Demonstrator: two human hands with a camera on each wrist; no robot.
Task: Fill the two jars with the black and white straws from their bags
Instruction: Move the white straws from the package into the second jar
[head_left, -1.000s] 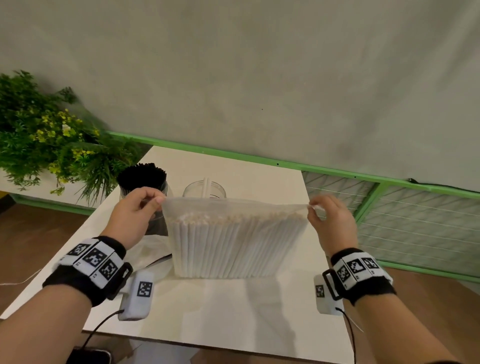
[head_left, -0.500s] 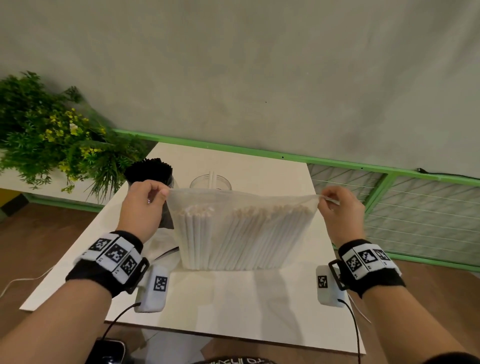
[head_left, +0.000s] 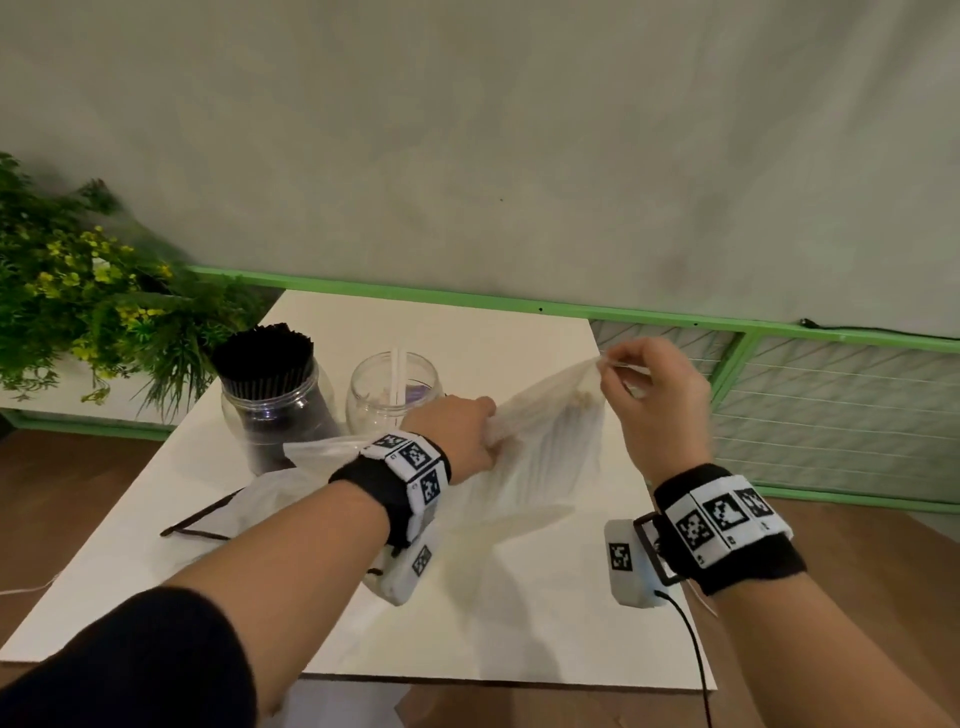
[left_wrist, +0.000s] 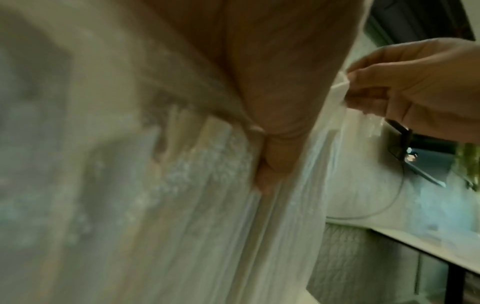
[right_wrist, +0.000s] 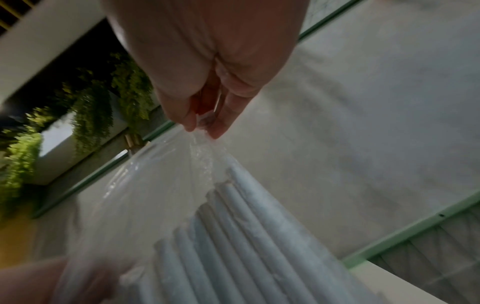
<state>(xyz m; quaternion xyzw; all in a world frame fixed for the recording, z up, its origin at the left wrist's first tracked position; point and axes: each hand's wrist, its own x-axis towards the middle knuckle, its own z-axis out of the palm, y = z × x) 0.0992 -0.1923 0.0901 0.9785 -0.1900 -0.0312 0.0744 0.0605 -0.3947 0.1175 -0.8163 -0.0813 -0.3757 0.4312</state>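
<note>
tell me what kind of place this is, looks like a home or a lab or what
Probably an indoor staged work corner rather than a lived-in home: a plain white table against a bare grey wall, a green-framed mesh fence behind, leafy plants at the left, and marker-tagged wristbands on both arms.

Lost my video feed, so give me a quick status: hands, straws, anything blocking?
Left hand grips bag of white straws mid-body; right hand pinches its top corner. Black jar full, clear jar holds one straw. Nothing blocking.

The left hand moved right along the bag of white straws, bunching it; the right hand raised its corner, tilting the bag.
</note>
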